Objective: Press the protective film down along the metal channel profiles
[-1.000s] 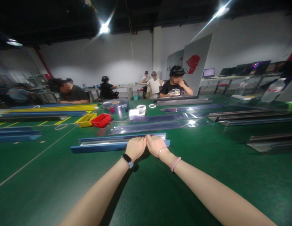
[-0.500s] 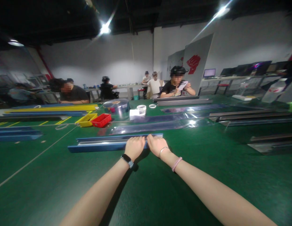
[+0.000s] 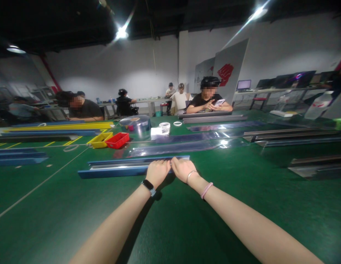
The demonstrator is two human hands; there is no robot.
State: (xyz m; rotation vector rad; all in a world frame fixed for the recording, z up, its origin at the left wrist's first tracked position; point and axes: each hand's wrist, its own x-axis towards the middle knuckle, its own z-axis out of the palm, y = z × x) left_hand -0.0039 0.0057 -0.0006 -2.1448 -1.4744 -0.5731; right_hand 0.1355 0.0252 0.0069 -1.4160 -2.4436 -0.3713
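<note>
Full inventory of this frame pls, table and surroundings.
table: one, green, fills the foreground
blue rail: one, blue, centre, under both hands
clear strips: several, see-through, behind the blue rail
yellow bin: one, yellow, left of centre
red bin: one, red, beside the yellow bin
dome cover: one, clear, behind the bins
grey rails: several, grey, right side
left rails: several, blue and yellow, far left
co-workers: several, dark or white tops, beyond the table
left hand: one, black watch, grip closed on blue rail's right end
right hand: one, pink wristband, grip closed on same end
</note>
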